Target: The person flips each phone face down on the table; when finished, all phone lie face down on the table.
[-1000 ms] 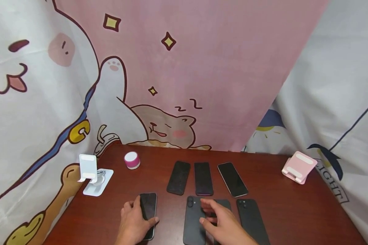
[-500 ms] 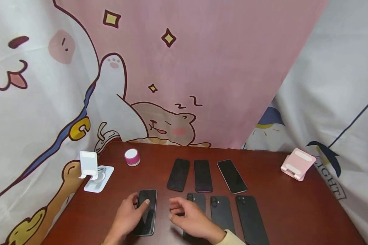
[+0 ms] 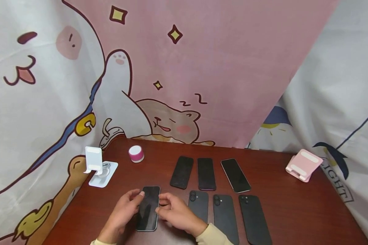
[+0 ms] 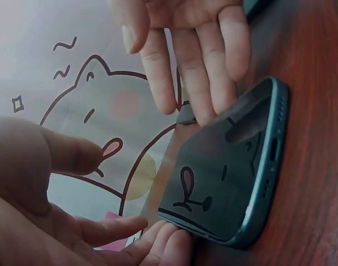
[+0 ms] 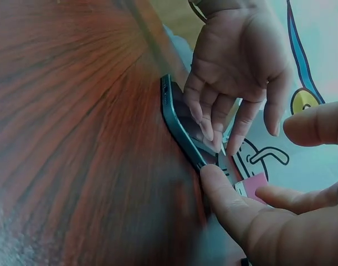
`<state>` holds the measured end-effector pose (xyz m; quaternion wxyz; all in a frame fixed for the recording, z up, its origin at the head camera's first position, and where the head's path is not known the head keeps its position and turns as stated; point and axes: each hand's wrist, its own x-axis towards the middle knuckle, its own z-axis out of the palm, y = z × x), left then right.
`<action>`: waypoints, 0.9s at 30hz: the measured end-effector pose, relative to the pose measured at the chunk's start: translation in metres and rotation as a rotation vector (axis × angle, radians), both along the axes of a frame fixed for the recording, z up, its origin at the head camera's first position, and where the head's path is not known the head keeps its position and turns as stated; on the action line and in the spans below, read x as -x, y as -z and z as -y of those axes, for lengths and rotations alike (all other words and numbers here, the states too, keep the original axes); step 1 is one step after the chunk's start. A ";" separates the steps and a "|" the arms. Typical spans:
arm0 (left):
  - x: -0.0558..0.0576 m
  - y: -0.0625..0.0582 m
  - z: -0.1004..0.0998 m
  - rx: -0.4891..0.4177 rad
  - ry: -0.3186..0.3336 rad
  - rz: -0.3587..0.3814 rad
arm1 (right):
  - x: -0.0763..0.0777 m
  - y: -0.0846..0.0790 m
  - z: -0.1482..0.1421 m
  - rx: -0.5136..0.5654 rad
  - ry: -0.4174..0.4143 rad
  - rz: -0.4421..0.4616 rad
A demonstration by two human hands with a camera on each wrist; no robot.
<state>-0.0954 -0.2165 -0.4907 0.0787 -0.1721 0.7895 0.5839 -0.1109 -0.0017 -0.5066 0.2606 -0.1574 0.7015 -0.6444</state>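
A smartphone (image 3: 148, 209) with a blue-grey rim lies screen up on the front part of the table, between both hands. My left hand (image 3: 124, 211) is at its left side, fingertips right at the edge. In the left wrist view the left thumb (image 4: 75, 155) stands raised, apart from the phone. From the right, my right hand (image 3: 178, 212) meets the opposite long edge with its fingertips. One right finger (image 5: 219, 185) touches the rim in the right wrist view, its thumb held away. The glossy screen (image 4: 224, 172) mirrors the printed cloth.
Three phones lie back up to the right, the nearest a dark phone (image 3: 199, 204). Behind them is a row of three screen-up phones, with a black phone (image 3: 182, 172) at its left. A white stand (image 3: 94, 161), pink jar (image 3: 136, 154) and pink stand (image 3: 304, 165) stand farther out.
My right hand has moved left, from over the dark back-up phones to the screen-up phone's right edge. The left thumb has shifted from the screen to the phone's left side.
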 end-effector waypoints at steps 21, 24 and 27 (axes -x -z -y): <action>-0.001 0.005 0.007 -0.163 0.004 -0.036 | -0.001 -0.002 0.001 0.064 0.056 0.021; -0.003 0.005 0.007 -0.193 0.001 -0.043 | 0.000 0.000 0.001 0.050 0.058 0.039; -0.004 0.005 0.005 -0.234 -0.005 -0.061 | -0.001 0.001 0.001 0.040 0.062 0.051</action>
